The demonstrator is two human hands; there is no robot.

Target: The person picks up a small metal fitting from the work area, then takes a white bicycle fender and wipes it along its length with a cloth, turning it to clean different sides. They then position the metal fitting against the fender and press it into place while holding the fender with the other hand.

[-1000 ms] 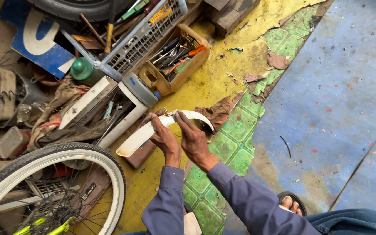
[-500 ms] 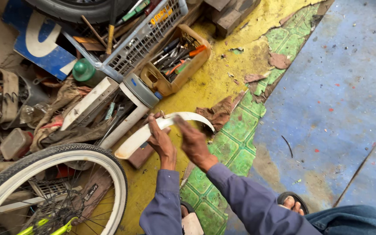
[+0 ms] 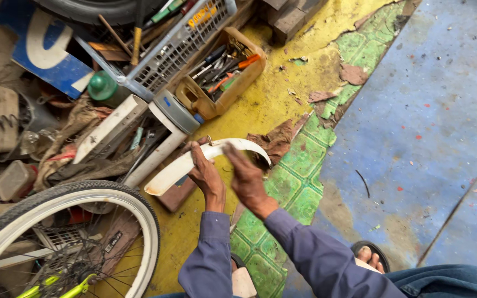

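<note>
We start with the floor (image 3: 426,110), painted blue on one side and flaking yellow and green toward the cluttered edge where the tools pile up. A bicycle wheel (image 3: 56,232) with a whitish tyre stands at the near corner of that clutter, and beyond it a grey mesh basket (image 3: 178,44) and a tan tool tray (image 3: 222,72) sit side by side.

Above the yellow strip we hold a curved white mudguard (image 3: 183,165), off the floor, arching from near the wheel toward a brown rag (image 3: 277,140). We judge it light, thin and springy: stiff along its arc, easy to twist across it, with edges that could bite.

Our left hand (image 3: 206,174) has its fingers wrapped over the mid-arc, the balanced place to hold. Our right hand (image 3: 247,179) lies beside it with fingers extended toward the strip; whether they pinch it we cannot tell.
</note>
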